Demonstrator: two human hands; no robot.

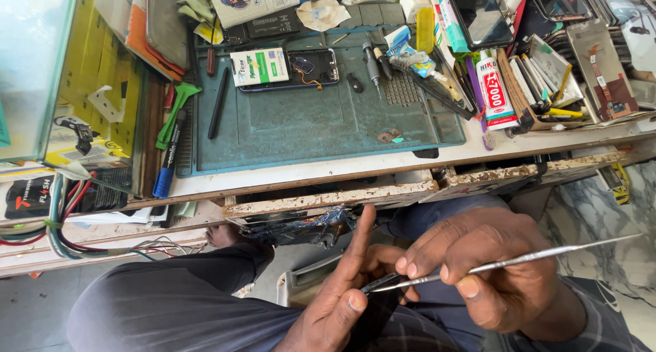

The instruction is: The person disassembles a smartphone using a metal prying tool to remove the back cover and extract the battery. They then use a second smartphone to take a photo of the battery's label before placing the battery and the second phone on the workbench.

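My left hand (342, 294) holds a thin dark flat part (379, 284) over my lap, forefinger pointing up. My right hand (478, 266) pinches a long thin metal pry tool (519, 258), whose tip rests against the dark part between the two hands. Both hands are below the workbench edge, above my dark trousers. An opened phone (304, 70) with a green-and-white battery (260, 66) lies on the teal work mat (314, 123) on the bench above.
The bench's worn wooden edge (328, 200) runs just above my hands. A green tool (174, 113), a blue marker (167, 167) and a black stylus (219, 103) lie at the mat's left. A glue tube (493, 89), screwdrivers and phone parts crowd the right. Cables (61, 222) hang at left.
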